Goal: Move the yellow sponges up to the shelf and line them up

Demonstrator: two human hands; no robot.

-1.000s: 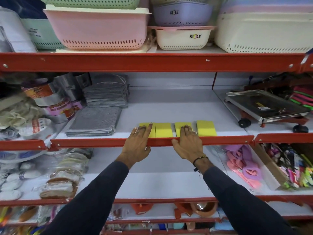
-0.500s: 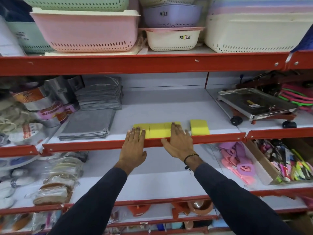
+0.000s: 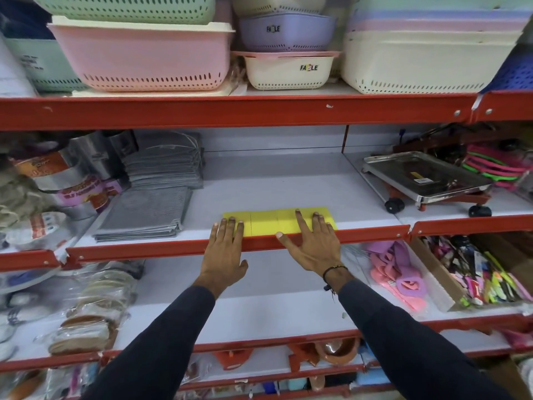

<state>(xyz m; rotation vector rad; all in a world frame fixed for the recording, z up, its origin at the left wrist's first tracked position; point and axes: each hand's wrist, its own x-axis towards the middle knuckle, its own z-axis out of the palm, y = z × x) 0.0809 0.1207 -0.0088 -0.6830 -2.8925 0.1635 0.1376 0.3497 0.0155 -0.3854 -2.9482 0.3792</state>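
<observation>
yellow sponges (image 3: 264, 223): four, flat on the middle shelf (image 3: 274, 183) at its front edge, pushed side by side into one unbroken row with thin seams between them.
left hand (image 3: 223, 252): palm down, fingers spread and flat, fingertips resting on the leftmost sponge, palm over the red front rail (image 3: 369, 232); gripping nothing.
right hand (image 3: 313, 246): palm down, fingers splayed and flat on the two right-hand sponges, thumb along the rail; gripping nothing. a dark beaded bracelet (image 3: 331, 272) sits on the wrist.
sleeves: both arms in dark long sleeves, reaching up from below.
pink basket (image 3: 141, 57): perforated, on the top shelf, with a cream lid; a green basket (image 3: 127, 7) sits on top of it. contents cannot be seen.
cream fable basket (image 3: 285, 70): small, on the top shelf, with a lilac basket (image 3: 285, 31) nested in it.
large cream tub (image 3: 427, 64): on the top shelf at the right, with pastel tubs stacked inside it.
grey cloths (image 3: 144, 212): a flat pile left of the sponges, well apart from them; a taller folded stack (image 3: 164, 166) lies behind it.
steel trolley tray (image 3: 427, 177): on black castors, on the neighbouring shelf to the right.
cardboard box (image 3: 432, 275): on the shelf below at the right, full of small coloured packaged items.
pink and purple plastic pieces (image 3: 395, 269): a loose heap left of that box.
</observation>
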